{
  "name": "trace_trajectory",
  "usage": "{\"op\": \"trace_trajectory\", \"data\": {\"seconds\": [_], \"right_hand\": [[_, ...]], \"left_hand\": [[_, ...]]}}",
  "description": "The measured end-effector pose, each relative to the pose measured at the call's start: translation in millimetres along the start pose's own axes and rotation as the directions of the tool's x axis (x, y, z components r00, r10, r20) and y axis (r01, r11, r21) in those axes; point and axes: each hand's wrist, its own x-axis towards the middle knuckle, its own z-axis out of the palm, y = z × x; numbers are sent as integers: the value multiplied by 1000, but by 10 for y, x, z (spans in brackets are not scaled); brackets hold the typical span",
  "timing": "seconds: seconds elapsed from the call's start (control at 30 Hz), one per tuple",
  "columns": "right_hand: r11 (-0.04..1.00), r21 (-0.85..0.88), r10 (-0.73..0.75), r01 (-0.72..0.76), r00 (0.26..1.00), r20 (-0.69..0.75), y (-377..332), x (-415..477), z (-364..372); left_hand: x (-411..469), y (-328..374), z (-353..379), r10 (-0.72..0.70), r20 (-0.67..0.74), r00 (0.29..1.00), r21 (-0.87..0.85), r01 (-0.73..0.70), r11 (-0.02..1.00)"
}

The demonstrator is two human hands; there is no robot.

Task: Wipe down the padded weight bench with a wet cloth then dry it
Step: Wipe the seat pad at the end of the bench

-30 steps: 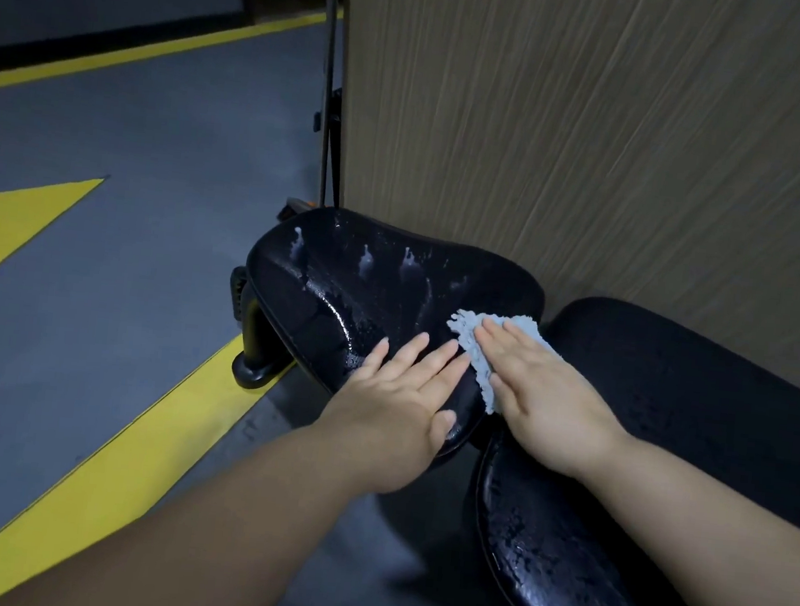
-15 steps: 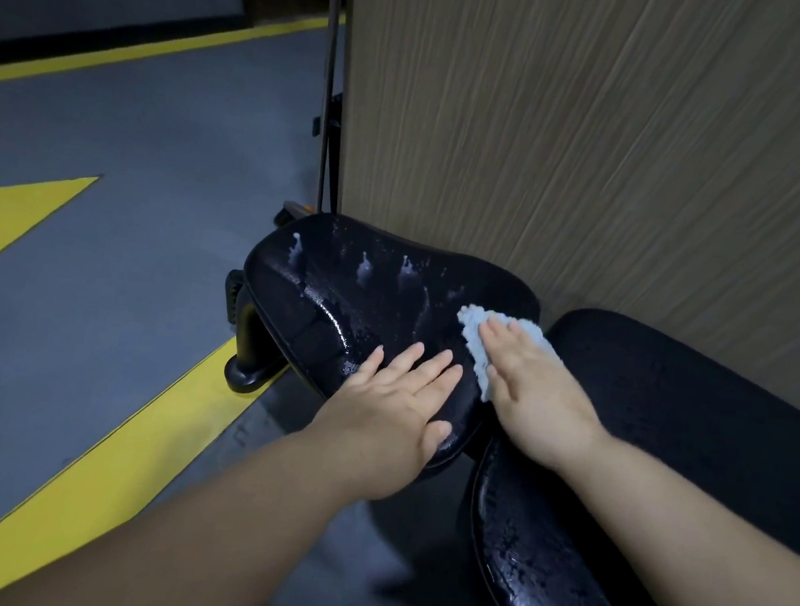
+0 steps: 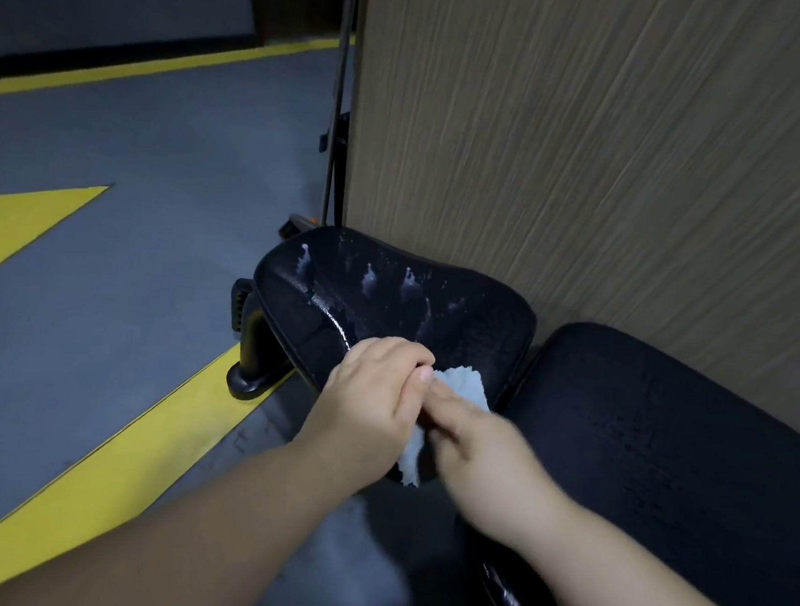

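The black padded seat pad (image 3: pixel 388 301) of the weight bench is wet, with white foamy streaks near its far edge. The longer back pad (image 3: pixel 659 435) lies to its right, beaded with drops. A light blue cloth (image 3: pixel 461 387) sits bunched at the seat pad's near edge, one end hanging down between my hands. My left hand (image 3: pixel 369 397) is curled with its fingers closed on the cloth. My right hand (image 3: pixel 481 452) meets it from the right and pinches the same cloth.
A tall wood-grain panel (image 3: pixel 598 151) stands right behind the bench. The bench's black foot (image 3: pixel 255 367) rests on a yellow floor stripe (image 3: pixel 78 482). Grey floor with a yellow triangle (image 3: pixel 15 221) lies to the left. A thin black pole (image 3: pixel 340 101) runs up beside the panel.
My left hand lifted off the seat pad, where it lay flat, and closed on the cloth. My right hand pulled the cloth back toward the near edge, and the cloth bunched up.
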Motion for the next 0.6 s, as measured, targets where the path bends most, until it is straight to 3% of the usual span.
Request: {"op": "trace_trajectory", "data": {"seconds": [0.07, 0.13, 0.17, 0.33, 0.47, 0.6], "right_hand": [[993, 79, 103, -89, 975, -199, 111, -16, -245], [980, -39, 165, -193, 915, -368, 299, -37, -435], [968, -107, 173, -229, 907, -383, 387, -35, -467], [935, -347, 29, -72, 991, -129, 590, 17, -328], [943, -331, -44, 3, 993, -114, 623, 6, -335], [931, -356, -121, 75, 987, -110, 650, -15, -291]], "left_hand": [[-32, -2, 40, 37, 40, 999, 52, -40, 998], [-94, 26, 117, 105, 134, 985, 108, -120, 987], [-130, 38, 159, 142, 187, 972, 139, -169, 976], [-198, 22, 311, 140, 386, 912, 372, -292, 881], [-229, -18, 216, 99, 415, 905, 416, -285, 863], [-295, -213, 49, 79, 348, 934, 436, -236, 868]]}}
